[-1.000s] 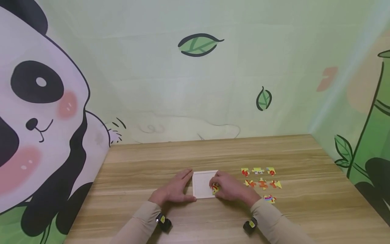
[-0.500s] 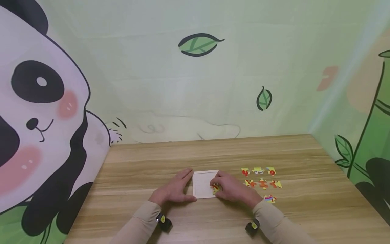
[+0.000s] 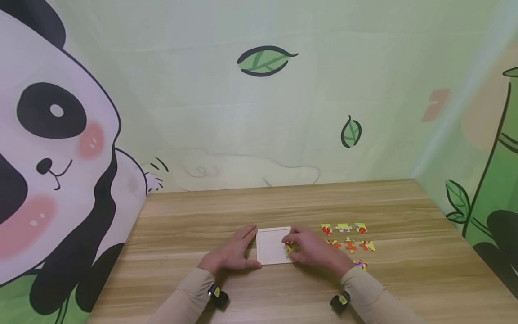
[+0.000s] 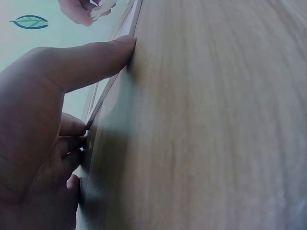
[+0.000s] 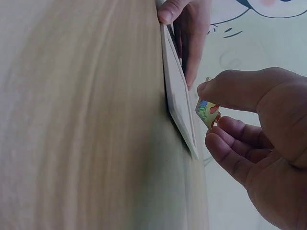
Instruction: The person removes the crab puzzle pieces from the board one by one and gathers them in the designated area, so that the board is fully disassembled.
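A white puzzle tray point(image 3: 270, 245) with a raised rim lies flat on the table. Along its left side rests my left hand point(image 3: 231, 250), thumb at the near corner and straight fingers at the far one; the left wrist view shows the thumb point(image 4: 103, 60) touching the tray's edge. Over the tray's right part, my right hand point(image 3: 315, 249) pinches a yellow, red and blue jigsaw piece point(image 5: 207, 110) between thumb and fingers. In the right wrist view the piece is tilted and apart from the tray point(image 5: 178, 91). Fingers hide part of it.
Right of the tray, loose jigsaw pieces lie in rows: a far row point(image 3: 344, 228), a middle row point(image 3: 350, 245) and a single near piece point(image 3: 361, 264), partly behind the right forearm. The wooden table point(image 3: 226, 207) meets a printed wall point(image 3: 194, 112) at the back.
My right hand has shifted slightly to the right with the jigsaw piece still pinched. The left hand and the tray stay in place.
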The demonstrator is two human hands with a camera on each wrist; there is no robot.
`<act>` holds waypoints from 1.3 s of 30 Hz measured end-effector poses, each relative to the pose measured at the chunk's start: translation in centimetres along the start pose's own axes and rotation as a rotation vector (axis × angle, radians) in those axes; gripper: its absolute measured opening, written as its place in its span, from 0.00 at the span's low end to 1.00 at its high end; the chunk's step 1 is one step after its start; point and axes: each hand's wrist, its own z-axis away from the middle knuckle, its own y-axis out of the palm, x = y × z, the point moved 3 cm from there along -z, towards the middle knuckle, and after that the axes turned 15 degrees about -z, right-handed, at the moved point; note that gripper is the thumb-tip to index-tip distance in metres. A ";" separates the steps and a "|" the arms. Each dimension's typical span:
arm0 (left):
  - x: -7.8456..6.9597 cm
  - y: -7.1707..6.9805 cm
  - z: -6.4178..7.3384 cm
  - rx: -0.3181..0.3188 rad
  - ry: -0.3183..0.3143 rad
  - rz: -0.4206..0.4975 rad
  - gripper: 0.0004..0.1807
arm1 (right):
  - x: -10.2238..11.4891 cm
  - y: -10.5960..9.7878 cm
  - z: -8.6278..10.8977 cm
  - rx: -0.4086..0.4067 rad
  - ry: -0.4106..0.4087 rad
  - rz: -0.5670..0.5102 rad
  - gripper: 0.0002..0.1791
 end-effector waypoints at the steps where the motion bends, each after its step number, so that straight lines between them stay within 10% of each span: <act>1: 0.0 0.0 0.0 0.002 -0.002 0.001 0.57 | 0.1 -0.1 0.1 -0.004 -0.005 0.001 0.18; 39: 0.0 0.0 0.2 -0.001 0.009 0.007 0.58 | -1.0 -3.8 3.8 -0.086 -0.034 0.041 0.19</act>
